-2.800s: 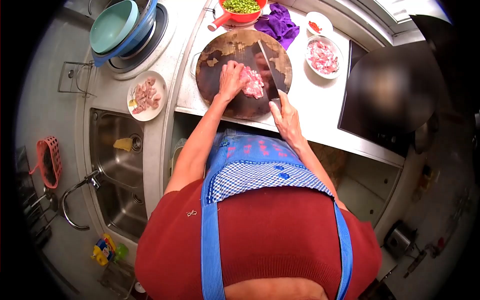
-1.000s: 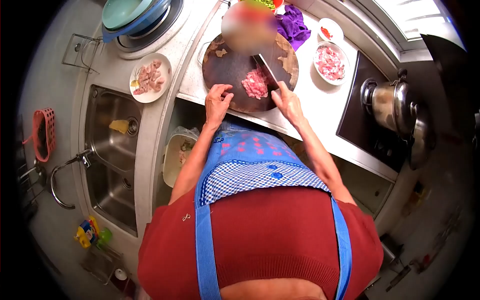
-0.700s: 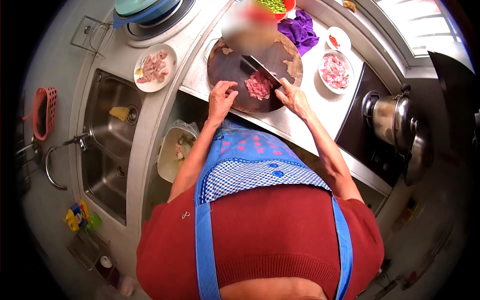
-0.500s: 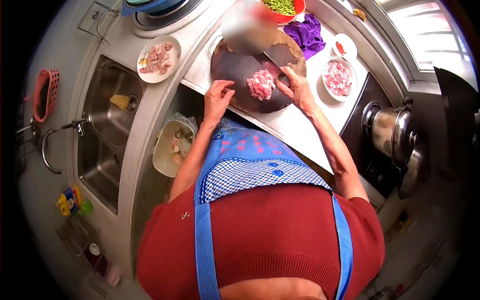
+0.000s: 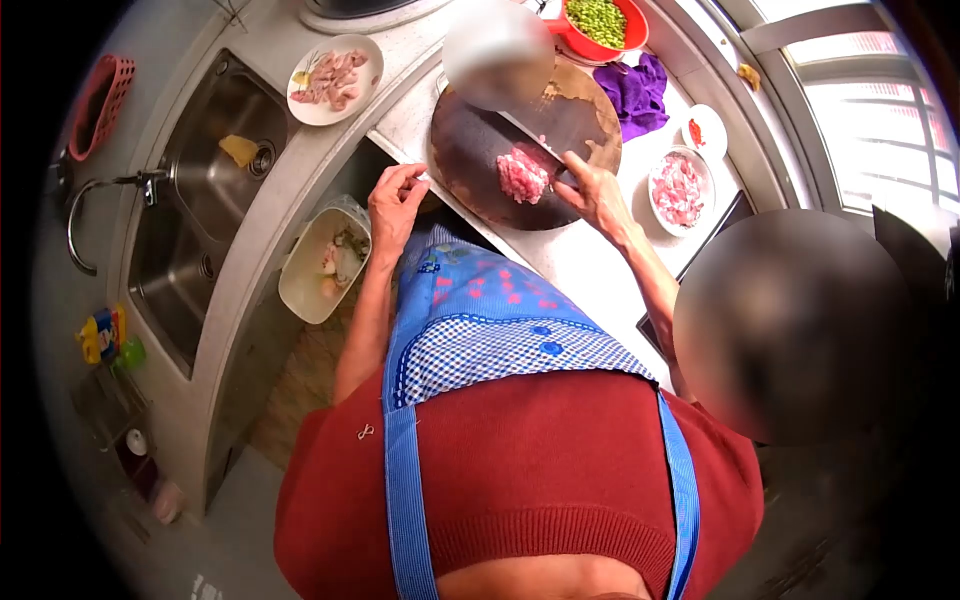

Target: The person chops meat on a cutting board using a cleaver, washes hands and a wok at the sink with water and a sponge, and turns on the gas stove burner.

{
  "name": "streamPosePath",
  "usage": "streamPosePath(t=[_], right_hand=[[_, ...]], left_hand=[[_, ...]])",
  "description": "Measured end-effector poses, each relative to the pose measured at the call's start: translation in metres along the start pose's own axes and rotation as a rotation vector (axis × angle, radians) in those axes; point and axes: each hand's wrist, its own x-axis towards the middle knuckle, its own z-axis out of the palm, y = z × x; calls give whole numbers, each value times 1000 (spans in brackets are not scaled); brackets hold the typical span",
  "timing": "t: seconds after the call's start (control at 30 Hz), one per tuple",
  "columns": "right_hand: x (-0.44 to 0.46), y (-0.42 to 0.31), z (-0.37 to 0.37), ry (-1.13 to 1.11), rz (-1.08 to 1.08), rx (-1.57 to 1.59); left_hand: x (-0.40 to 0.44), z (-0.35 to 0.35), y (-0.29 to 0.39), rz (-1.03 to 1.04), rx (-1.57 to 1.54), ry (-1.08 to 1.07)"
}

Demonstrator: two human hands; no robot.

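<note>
My right hand grips the dark handle of a knife. Its blade slants up and left over the round, dark chopping board. Beside the blade, a mound of chopped pink meat sits on the board. My left hand is off the board's left side, near the counter edge, with its fingers pinched together. A tiny pale bit shows at its fingertips, too small to name. Below and left of that hand stands a cream waste bin with scraps inside. A blurred patch hides the board's upper left part.
A bowl of sliced meat and a small dish of red pieces stand right of the board. Behind lie a purple cloth and a red colander of green peas or beans. At left are a meat plate and a sink.
My left hand has moved left, away from the board's edge and nearer the bin. The knife blade now shows more clearly above the meat. The whole view has shifted slightly.
</note>
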Motion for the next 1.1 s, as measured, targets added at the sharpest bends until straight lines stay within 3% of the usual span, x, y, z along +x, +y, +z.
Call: streamPosePath(t=[0.07,0.17,0.2,0.3,0.37,0.43,0.5,0.6,0.7,0.8,0.9,0.93,1.1], right_hand=[[-2,-15,-2,177,-48,234],[-8,32,27,41,-66,-28],[-6,21,14,-41,21,-11],[-8,-12,-4,100,-4,168],[-15,-6,4,78,49,205],[-15,15,19,-50,22,-24],[-15,5,10,-80,25,9],[-25,-18,10,113,29,171],[-22,-3,16,-106,136,-3],[-29,-18,6,-4,96,67],[-38,-7,27,-15,38,108],[-37,1,33,-109,69,-56],[-26,17,22,-42,22,-24]], left_hand=[[-1,-2,2,12,22,24],[-2,-2,-5,3,9,28],[1,-1,-4,7,5,39],[-2,-5,-4,10,-1,49],[-5,-7,-6,-12,16,61],[-7,-7,-10,-17,-16,54],[-4,-8,-11,-43,0,54],[-4,-11,-17,11,-36,116],[-3,-14,-22,18,-22,106],[-6,-17,-24,2,-20,104],[-4,-19,-22,10,-25,118],[-5,-19,-21,14,-36,117],[-3,-19,-16,35,-5,97]])
